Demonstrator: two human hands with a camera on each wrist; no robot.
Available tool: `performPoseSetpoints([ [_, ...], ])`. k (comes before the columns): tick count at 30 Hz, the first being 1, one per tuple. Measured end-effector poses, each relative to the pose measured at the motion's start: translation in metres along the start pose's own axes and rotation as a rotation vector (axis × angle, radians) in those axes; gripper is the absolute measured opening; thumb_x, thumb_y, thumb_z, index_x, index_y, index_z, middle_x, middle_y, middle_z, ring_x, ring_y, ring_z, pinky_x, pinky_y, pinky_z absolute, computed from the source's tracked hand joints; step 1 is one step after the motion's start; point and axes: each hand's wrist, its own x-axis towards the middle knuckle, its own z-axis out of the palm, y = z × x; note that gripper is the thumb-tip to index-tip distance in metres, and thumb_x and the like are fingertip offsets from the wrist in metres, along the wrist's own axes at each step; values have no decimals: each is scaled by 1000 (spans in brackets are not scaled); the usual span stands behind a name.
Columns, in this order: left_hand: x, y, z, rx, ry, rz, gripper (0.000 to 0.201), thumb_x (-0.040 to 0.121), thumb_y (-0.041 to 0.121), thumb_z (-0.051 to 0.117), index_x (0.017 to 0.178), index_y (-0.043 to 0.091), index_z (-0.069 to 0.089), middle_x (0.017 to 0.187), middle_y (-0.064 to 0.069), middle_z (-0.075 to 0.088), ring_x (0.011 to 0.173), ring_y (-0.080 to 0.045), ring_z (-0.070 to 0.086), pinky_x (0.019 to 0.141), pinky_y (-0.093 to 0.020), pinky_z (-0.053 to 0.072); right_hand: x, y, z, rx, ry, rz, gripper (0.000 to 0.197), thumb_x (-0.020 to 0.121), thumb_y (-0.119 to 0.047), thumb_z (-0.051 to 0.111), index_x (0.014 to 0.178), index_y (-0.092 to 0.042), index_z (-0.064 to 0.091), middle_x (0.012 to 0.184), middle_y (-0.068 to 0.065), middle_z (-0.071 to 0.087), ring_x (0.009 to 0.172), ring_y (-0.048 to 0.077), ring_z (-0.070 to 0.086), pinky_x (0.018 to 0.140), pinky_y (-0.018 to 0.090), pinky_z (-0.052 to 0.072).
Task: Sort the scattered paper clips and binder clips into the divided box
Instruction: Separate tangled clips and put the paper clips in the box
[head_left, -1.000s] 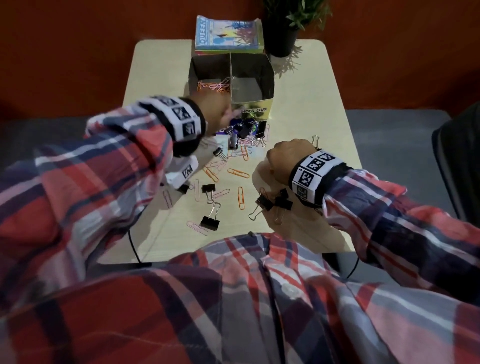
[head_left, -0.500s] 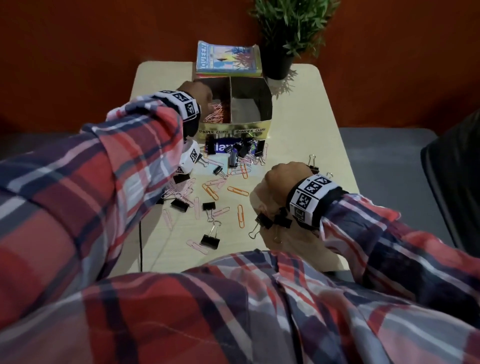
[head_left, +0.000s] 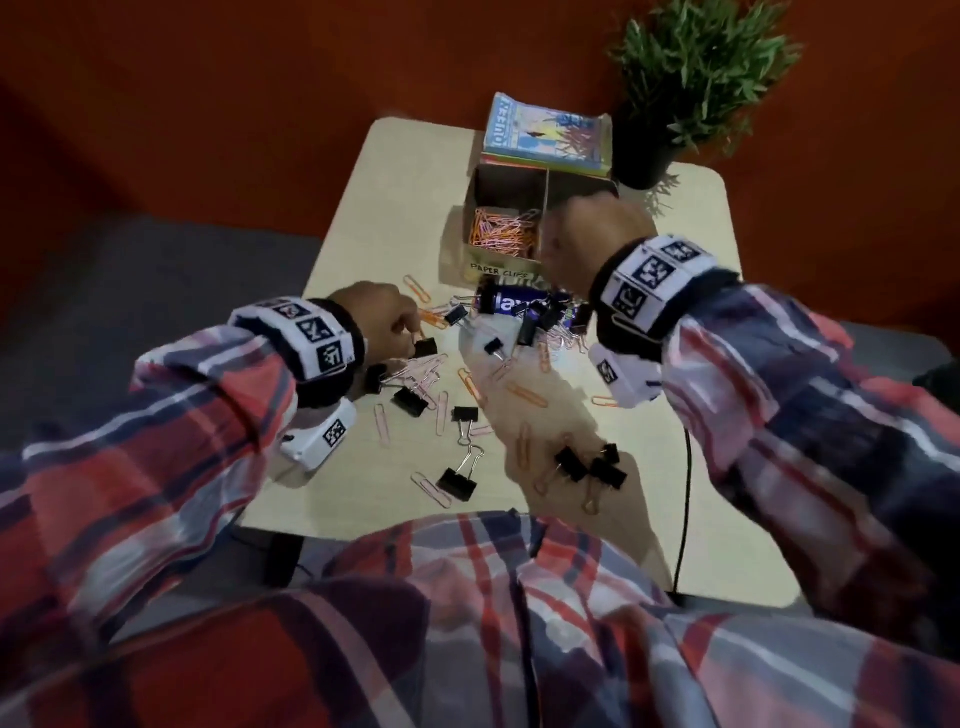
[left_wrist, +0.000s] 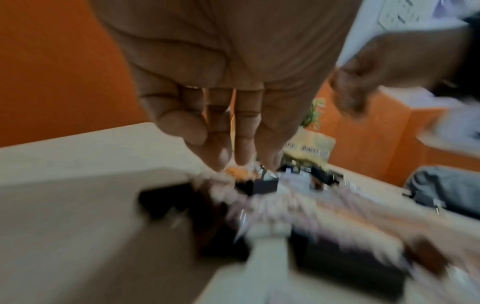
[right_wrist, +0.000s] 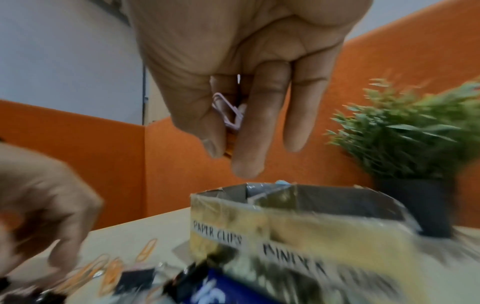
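The left hand (head_left: 382, 319) is down from the divided box (head_left: 498, 197) among the scattered clips; the right hand (head_left: 592, 236), seemingly pinching a pink paper clip (right_wrist: 228, 112), now hangs over the box.

Red, navy and white plaid flannel sleeves (head_left: 171, 415). White wristbands with black square marker patterns (head_left: 652, 280). Gold cardboard divided box (right_wrist: 298, 228), black lettering. Orange and pink wire paper clips (head_left: 501, 232) inside it. Glossy black metal binder clips (head_left: 457, 484) on beige wooden tabletop (head_left: 395, 197). Green leafy potted plant (head_left: 696, 67), black pot. Orange wall (head_left: 208, 93).
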Motion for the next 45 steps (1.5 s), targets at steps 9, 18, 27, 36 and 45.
performPoseSetpoints([
  [9, 8, -8, 23, 25, 146, 41, 38, 90, 15, 54, 128, 19, 47, 133, -8, 42, 117, -33, 43, 95, -43, 43, 82, -44, 6, -218, -10, -210, 24, 92, -16, 50, 107, -3, 64, 105, 19, 66, 91, 37, 64, 64, 37, 43],
  [18, 33, -10, 5, 76, 71, 103, 60, 84, 3, 53, 136, 31, 42, 138, 0, 41, 120, -29, 43, 97, -45, 45, 89, -21, 13, -120, -1, -148, 22, 92, -16, 48, 106, -16, 65, 98, 12, 66, 78, 29, 58, 66, 33, 48],
  [27, 44, -6, 2, 130, 18, 284, 56, 82, 8, 57, 127, 41, 52, 120, 1, 52, 110, -27, 47, 89, -43, 47, 9, -16, 14, 46, 2, -121, 25, 92, -35, 48, 89, -23, 70, 88, 3, 69, 77, 24, 61, 70, 31, 50],
  [36, 48, -5, 8, 69, 21, 240, 19, 86, 22, 63, 104, 21, 61, 104, -2, 51, 99, -23, 52, 81, -32, 41, -66, -44, 85, -134, -330, -423, 37, 98, -28, 38, 136, -31, 40, 135, 1, 43, 103, 29, 59, 75, 35, 53],
  [45, 41, 6, 15, -56, 79, 186, 9, 82, 20, 66, 89, 17, 62, 93, 4, 48, 83, -17, 49, 71, -25, 36, -76, -14, 95, -89, -287, -318, 22, 99, -41, 37, 99, -28, 55, 121, 1, 51, 84, 26, 56, 67, 30, 41],
])
